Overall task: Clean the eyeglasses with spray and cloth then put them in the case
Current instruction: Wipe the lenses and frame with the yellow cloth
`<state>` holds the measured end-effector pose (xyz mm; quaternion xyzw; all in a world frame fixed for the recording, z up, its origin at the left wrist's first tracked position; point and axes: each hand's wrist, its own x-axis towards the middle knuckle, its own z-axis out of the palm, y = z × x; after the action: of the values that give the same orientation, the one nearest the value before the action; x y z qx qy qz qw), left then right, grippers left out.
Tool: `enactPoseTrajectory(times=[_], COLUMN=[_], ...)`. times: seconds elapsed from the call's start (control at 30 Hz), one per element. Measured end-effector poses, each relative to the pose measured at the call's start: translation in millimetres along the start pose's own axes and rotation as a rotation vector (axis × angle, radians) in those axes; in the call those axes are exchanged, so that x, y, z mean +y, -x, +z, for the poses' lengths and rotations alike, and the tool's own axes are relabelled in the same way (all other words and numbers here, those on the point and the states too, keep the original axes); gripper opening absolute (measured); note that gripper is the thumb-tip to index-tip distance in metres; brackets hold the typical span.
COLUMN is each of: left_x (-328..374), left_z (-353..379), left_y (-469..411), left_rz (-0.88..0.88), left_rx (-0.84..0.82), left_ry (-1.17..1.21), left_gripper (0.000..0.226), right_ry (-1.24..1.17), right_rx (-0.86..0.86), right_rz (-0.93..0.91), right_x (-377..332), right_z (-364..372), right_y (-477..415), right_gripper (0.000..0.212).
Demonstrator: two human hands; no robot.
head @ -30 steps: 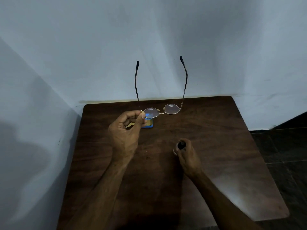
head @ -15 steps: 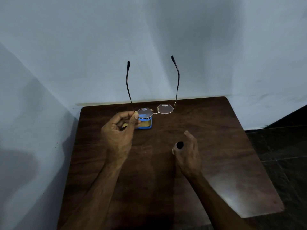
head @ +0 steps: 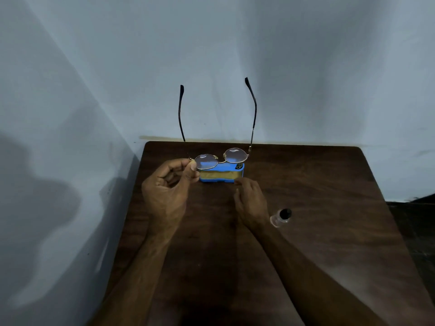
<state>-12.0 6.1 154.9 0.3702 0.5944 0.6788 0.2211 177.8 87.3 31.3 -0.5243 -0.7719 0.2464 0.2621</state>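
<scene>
The left hand [head: 168, 190] is raised over the dark wooden table [head: 310, 184], thumb and forefinger pinching the eyeglasses [head: 235, 156] at the outer edge of the left lens. The glasses hang in the air, lenses facing down and toward the camera, with both temples unfolded and pointing toward 12 o'clock against the pale wall [head: 235, 55]. Directly beneath them, at the table's 12 o'clock edge, the blue case [head: 217, 181] lies open with a yellow cloth [head: 220, 175] inside. The right hand [head: 250, 201] reaches toward 11 o'clock, fingers loosely extended and holding nothing, its fingertips at the near right corner of the case; in the dim light I cannot tell whether they touch it. At about 4 o'clock from that hand, just beside the wrist, the small clear spray bottle [head: 281, 217] with a black cap stands on the table.
</scene>
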Motion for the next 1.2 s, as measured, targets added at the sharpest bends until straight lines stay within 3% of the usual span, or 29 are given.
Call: enactPoseTrajectory(times=[0.13, 0.37, 0.97, 1.2], left_x=[-8, -16, -23, -24], left_z=[-11, -25, -41, -47], left_y=[1, 1, 11, 16], left_rz=[-0.013, -0.031, -0.051, -0.046], left_rx=[0.048, 0.109, 0.090, 0.076], left_ry=[-0.018, -0.012, -0.082, -0.107], left_gripper=[0.015, 0.010, 0.010, 0.013], right_ry=[0.093, 0.229, 0.402, 0.360], right_rx=[-0.196, -0.276, -0.355, -0.339], right_rz=[-0.007, -0.086, -0.094, -0.167], right_x=[7, 10, 22, 21], right_z=[23, 57, 70, 55], right_y=[-21, -52, -70, -37], right_gripper=[0.037, 0.040, 0.051, 0.036])
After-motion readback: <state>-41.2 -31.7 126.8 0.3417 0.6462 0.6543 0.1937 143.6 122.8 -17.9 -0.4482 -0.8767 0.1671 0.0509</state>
